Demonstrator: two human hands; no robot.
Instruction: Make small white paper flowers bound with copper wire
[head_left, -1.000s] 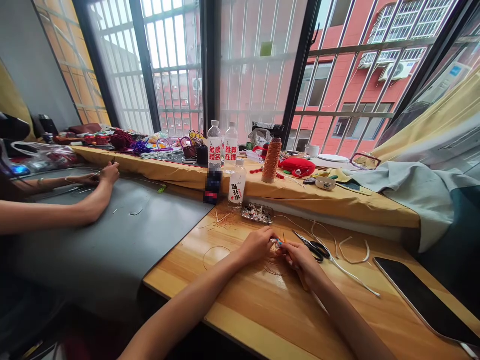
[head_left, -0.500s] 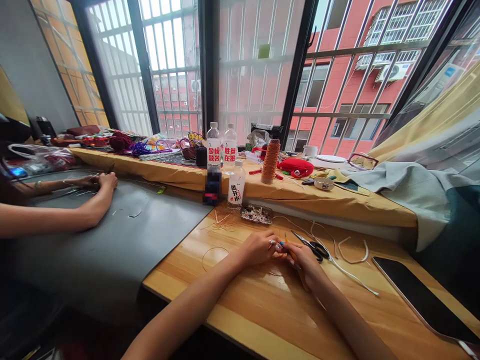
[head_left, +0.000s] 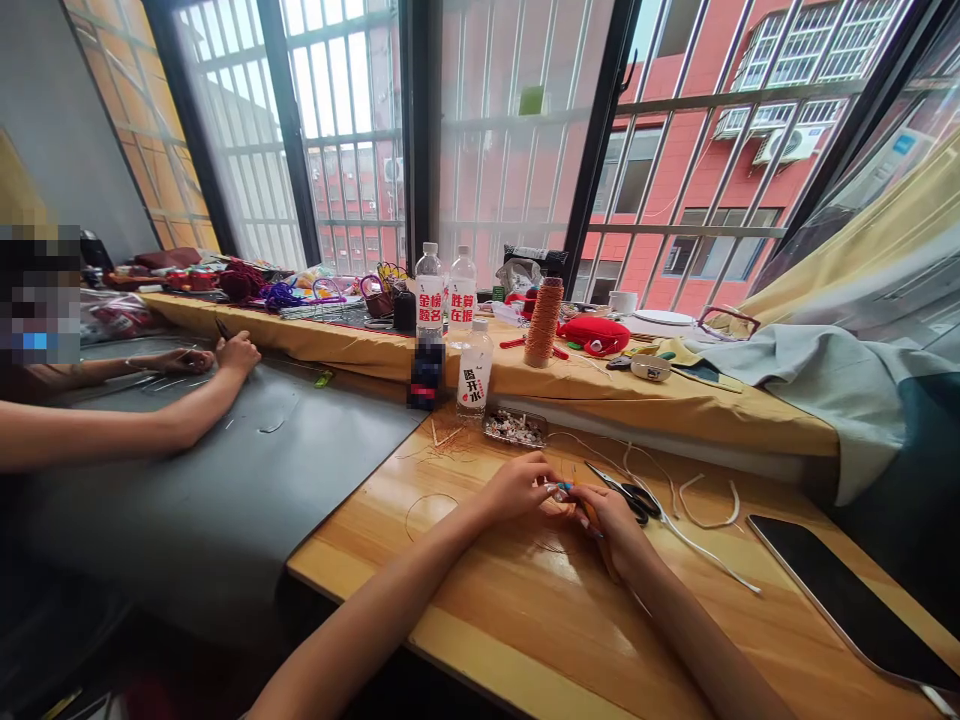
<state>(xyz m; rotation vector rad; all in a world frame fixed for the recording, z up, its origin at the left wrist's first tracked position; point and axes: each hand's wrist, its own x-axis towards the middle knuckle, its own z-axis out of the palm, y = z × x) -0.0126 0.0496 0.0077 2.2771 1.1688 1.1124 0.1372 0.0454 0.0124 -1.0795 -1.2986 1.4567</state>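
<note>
My left hand (head_left: 525, 487) is closed in a pinch above the wooden table, its fingertips meeting those of my right hand. A small bit of orange yarn (head_left: 556, 509) shows beneath the fingers; its shape is mostly hidden. Closed around a thin orange-handled tool, which looks like a crochet hook (head_left: 588, 512), is my right hand (head_left: 611, 520). Just beyond it lie black-handled scissors (head_left: 634, 497) with their blades pointing away to the left. White cord (head_left: 701, 552) trails from beside the scissors toward the right.
A phone (head_left: 847, 590) lies at the right. Behind my hands stand a tray of small bits (head_left: 516, 428), a water bottle (head_left: 473, 375) and a cone of orange yarn (head_left: 544, 325). At left, a co-worker's hand (head_left: 238, 352) holds a dark tool over a grey mat (head_left: 300, 450).
My hands stay together in nearly the same place, with small finger shifts around the tool. The co-worker's near hand has moved right, apart from the other hand.
</note>
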